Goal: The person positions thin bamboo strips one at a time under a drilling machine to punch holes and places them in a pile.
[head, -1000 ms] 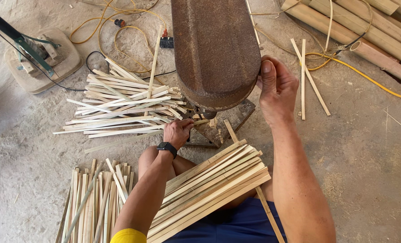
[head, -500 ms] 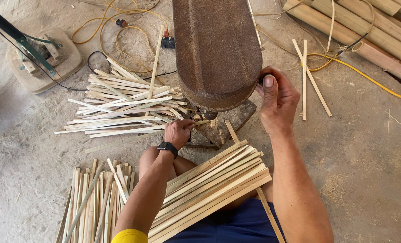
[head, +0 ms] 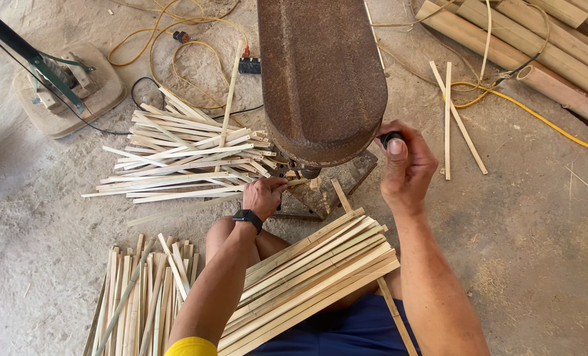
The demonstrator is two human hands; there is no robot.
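A tall rusty brown machine [head: 320, 72] stands on the dusty ground in front of me. My left hand [head: 265, 195], with a black watch on the wrist, pinches a thin bamboo strip [head: 292, 182] under the machine's head, on its worn base [head: 337, 181]. My right hand [head: 406, 165] is closed around a small black handle [head: 391, 138] at the machine's right side. A bundle of long bamboo strips [head: 313, 277] lies across my lap.
A pile of cut strips [head: 182, 155] lies left of the machine, another pile [head: 142, 296] by my left leg. Yellow cable [head: 175, 46], a power strip [head: 249, 64], thick bamboo poles [head: 538, 46] at top right, and a tool on a pad [head: 63, 86] at top left.
My right hand has shifted slightly down and closed tighter on the black handle. My left hand stays at the machine's base with the strip.
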